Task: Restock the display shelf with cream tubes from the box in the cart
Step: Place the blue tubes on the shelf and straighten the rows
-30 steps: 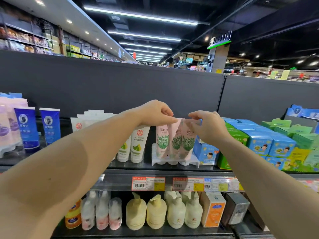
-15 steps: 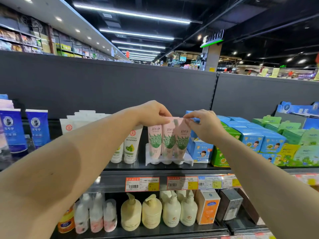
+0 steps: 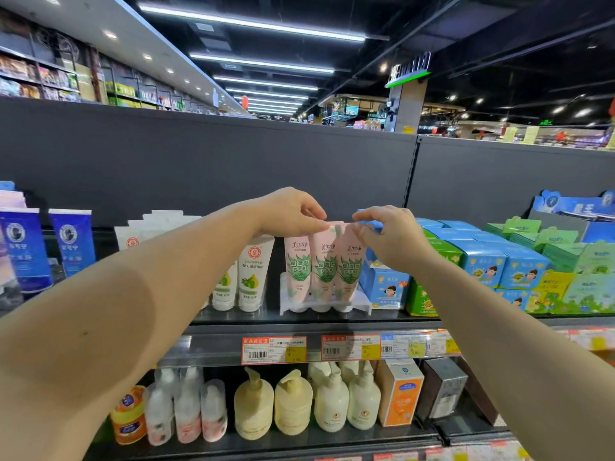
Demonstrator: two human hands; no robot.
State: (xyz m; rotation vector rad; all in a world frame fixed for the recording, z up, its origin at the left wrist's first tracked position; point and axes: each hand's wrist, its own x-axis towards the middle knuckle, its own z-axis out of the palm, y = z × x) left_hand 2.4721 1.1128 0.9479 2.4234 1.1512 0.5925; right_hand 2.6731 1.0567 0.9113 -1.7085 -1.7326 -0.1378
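Three pink cream tubes (image 3: 324,269) with green aloe labels stand side by side, caps down, in a white rack (image 3: 361,302) on the top display shelf (image 3: 299,319). My left hand (image 3: 293,212) pinches the top edge of the leftmost tube. My right hand (image 3: 391,237) pinches the top of the rightmost tube with thumb and fingers. The box and the cart are out of view.
White tubes (image 3: 251,277) stand just left of the rack, blue tubes (image 3: 71,241) farther left. Blue and green cartons (image 3: 482,267) fill the right side. Pump bottles (image 3: 293,405) and small boxes sit on the lower shelf, with price tags (image 3: 273,350) on the shelf edge. A dark back panel rises behind.
The pink tubes stand straighter and closer together in the rack. Both hands stay at the tube tops, and the right hand has shifted slightly inward.
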